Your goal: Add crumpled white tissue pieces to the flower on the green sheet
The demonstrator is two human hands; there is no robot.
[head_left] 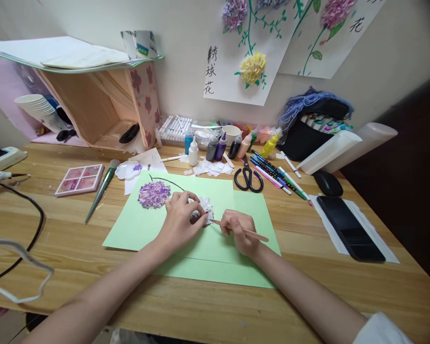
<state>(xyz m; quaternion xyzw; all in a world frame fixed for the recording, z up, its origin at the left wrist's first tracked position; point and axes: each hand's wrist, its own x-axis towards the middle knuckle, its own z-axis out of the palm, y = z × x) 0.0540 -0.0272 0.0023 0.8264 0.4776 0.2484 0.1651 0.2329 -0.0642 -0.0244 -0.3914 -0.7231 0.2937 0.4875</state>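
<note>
My right hand (238,231) is closed around a flat wooden stick (256,234), whose thin tip points left. That tip reaches a crumpled white paper flower (207,204) on the light green paper (129,232). Over the flower's left side rests my left hand (182,210), with its fingers bent and the thumb and forefinger pinched at the lower edge. Whatever lies between those fingertips is too small to make out. Part of the white flower is hidden under the left hand. A purple flower of paper scraps (154,194) sits on the green sheet, with a dark drawn stem line above it.
Black-handled scissors (248,177) lie behind the sheets. Several paint bottles (220,147) stand near the wall beside white paper scraps (213,167). Pens (272,174) and a phone (349,228) are to the right. On the left are a brush (102,191), a pink palette (79,180) and cables (39,224).
</note>
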